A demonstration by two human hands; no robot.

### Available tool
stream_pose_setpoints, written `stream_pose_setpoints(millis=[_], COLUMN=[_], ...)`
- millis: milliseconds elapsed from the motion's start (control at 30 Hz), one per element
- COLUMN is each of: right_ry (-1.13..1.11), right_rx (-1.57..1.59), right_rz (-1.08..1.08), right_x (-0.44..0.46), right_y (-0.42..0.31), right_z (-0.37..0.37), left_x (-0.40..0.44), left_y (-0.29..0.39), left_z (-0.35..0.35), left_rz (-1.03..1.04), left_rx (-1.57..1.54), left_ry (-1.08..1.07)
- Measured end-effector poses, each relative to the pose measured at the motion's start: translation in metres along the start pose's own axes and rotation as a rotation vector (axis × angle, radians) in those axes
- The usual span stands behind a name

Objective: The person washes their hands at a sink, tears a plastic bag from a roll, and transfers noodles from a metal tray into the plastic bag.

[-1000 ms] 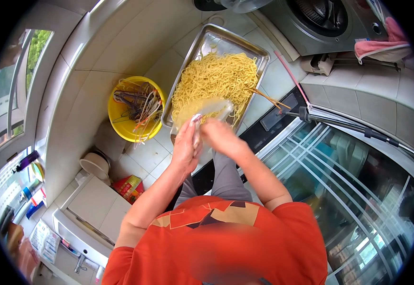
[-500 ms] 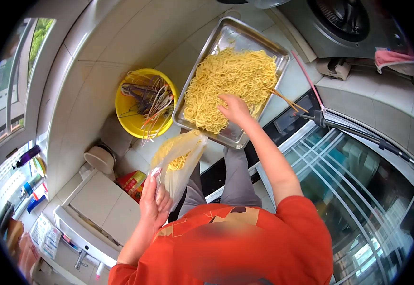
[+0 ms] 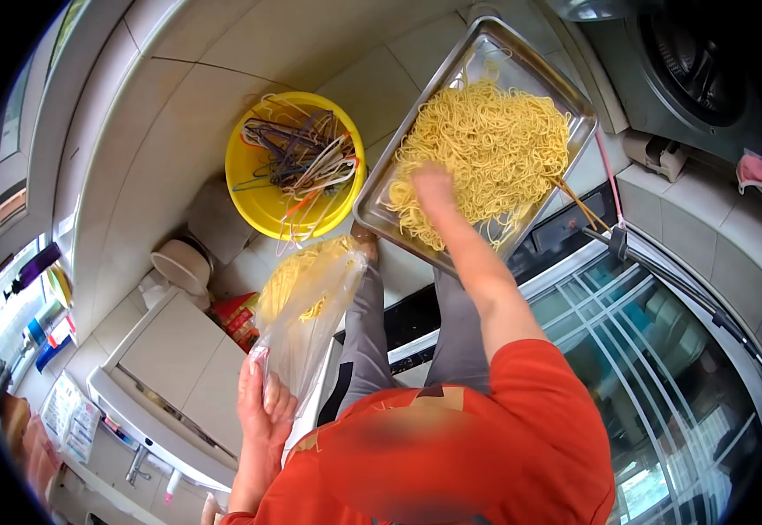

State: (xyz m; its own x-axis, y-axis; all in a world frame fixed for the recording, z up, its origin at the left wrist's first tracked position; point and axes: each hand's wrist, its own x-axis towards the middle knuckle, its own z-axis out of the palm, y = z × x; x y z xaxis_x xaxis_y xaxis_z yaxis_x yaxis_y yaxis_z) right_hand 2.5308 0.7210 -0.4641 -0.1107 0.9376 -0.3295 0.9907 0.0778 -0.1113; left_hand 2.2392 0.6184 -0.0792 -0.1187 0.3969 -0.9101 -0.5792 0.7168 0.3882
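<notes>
A clear plastic bag (image 3: 315, 302) with yellow noodles inside hangs from my left hand (image 3: 263, 404), whose fingers are closed on its edge. My right hand (image 3: 434, 191) reaches over the left part of the metal tray (image 3: 591, 122), at the edge of the heap of yellow noodles (image 3: 495, 144). That hand is blurred, and its fingers are hidden among the noodles. A pair of wooden chopsticks (image 3: 584, 206) rests at the tray's right side, with the tips in the noodles.
Left of the tray stands a yellow bucket (image 3: 239, 194) full of hangers. A washing machine (image 3: 705, 79) is at the upper right, a glass surface with white bars (image 3: 652, 350) at the right, and a white cabinet (image 3: 171, 350) at the lower left.
My left hand has drawn the bag away from the tray, down and left. My right hand has let go of the bag and moved over to the noodles. The view has shifted too.
</notes>
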Motion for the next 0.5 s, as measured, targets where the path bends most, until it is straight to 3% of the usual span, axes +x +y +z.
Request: stream_pose_setpoints(millis=[167,300,400,467,500], right_ry=[-0.048,0.133,0.318,-0.009,-0.009], right_rx=[0.152,0.119,-0.189,0.072,0.075], right_rz=[0.370,0.119,0.033,0.188,0.195], right_x=[0.001,0.027,0.055,0.061,0.057], right_y=[0.045,0.065,0.047,0.035,0.036], right_z=[-0.099,-0.094,-0.072,-0.061,-0.057], left_x=[0.010,0.018,0.019,0.017,0.015], left_y=[0.008,0.007,0.006,0.001,0.001], left_z=[-0.003,0.002,0.012,0.023,0.027], left_rz=[-0.027,-0.053,-0.058,-0.059,-0.063], left_rx=[-0.021,-0.016,0.008,-0.012,-0.053], left_ry=[-0.086,-0.186,-0.148,-0.131,-0.137])
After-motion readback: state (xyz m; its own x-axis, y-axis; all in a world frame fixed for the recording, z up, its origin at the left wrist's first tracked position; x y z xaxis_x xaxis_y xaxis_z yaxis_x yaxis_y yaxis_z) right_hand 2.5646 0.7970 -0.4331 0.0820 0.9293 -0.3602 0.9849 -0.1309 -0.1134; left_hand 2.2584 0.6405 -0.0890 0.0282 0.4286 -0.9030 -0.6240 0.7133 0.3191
